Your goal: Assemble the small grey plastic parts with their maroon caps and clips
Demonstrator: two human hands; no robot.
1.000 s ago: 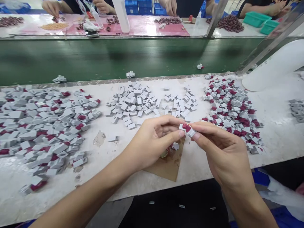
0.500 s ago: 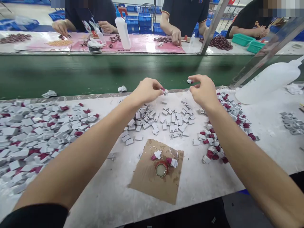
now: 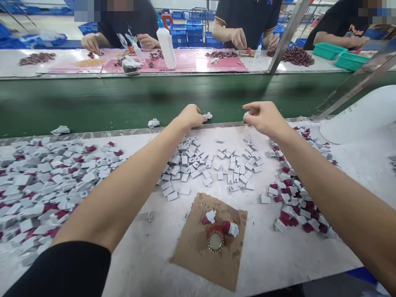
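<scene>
My left hand [image 3: 194,115] is closed in a pinch at the far edge of the table, on a small white part [image 3: 208,116] by the green belt [image 3: 123,99]. To its right, my right hand [image 3: 261,117] has thumb and fingers closed around a small whitish piece [image 3: 246,114], mostly hidden. Below them lie loose grey-white blocks [image 3: 236,165]. Nearer, a brown cardboard piece [image 3: 204,260] bears a red bottle cap [image 3: 215,241] and two white parts with dark red ends [image 3: 233,229].
Heaps of white and dark red parts lie left [image 3: 55,177] and right [image 3: 297,202]. A large white bottle [image 3: 365,115] lies at the right beside a metal post [image 3: 287,37]. Across the belt, several people work at a table with another bottle [image 3: 167,47].
My left hand has moved out to the belt's edge with its small part. My right hand's fingers have closed on the whitish piece. The view has shifted slightly.
</scene>
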